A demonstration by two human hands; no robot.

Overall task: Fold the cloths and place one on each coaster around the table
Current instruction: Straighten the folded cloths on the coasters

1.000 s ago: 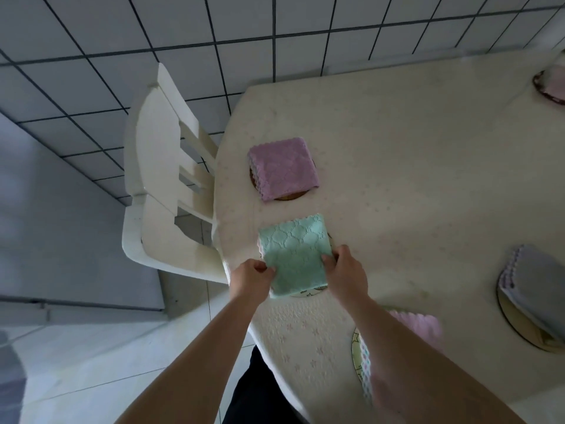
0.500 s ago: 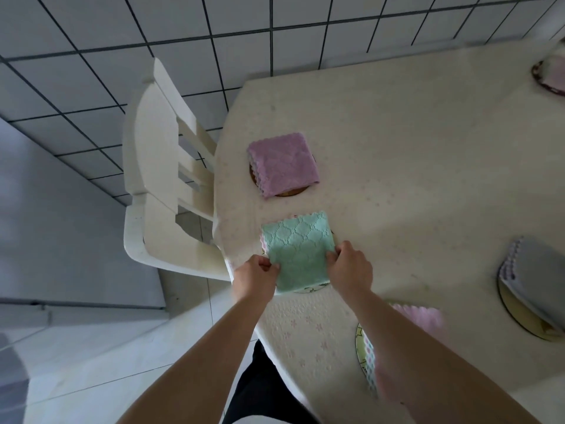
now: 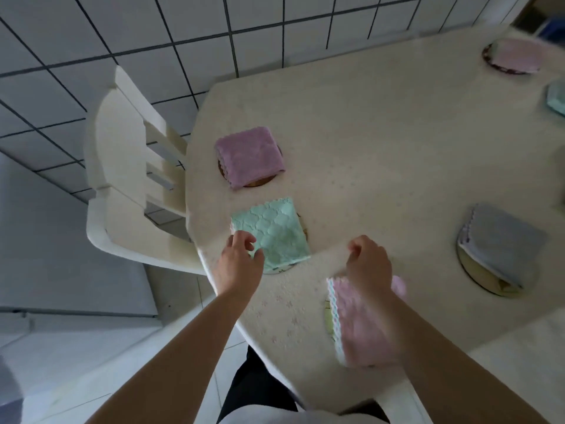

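A folded mint-green cloth point(image 3: 275, 234) lies on a coaster point(image 3: 276, 269) near the table's left edge. My left hand point(image 3: 241, 261) hovers at its near-left corner, thumb and fingers loosely curled and parted, with cloth showing between them. My right hand point(image 3: 370, 264) is off to the right of it, fingers loosely curled and holding nothing, above a folded pink cloth point(image 3: 354, 325) with scalloped trim on its coaster point(image 3: 327, 319). A mauve cloth point(image 3: 250, 156) covers a brown coaster point(image 3: 260, 182) farther back.
On the cream table point(image 3: 382, 148), a grey cloth point(image 3: 504, 243) sits on a coaster point(image 3: 486, 283) at right. A pink cloth point(image 3: 516, 55) and a teal one point(image 3: 558, 101) lie at the far right. A white chair point(image 3: 122, 148) stands against the table's left side.
Both hands held the green cloth's near corners on the coaster. Now my right hand has let go and moved right, and my left hand has loosened at the corner.
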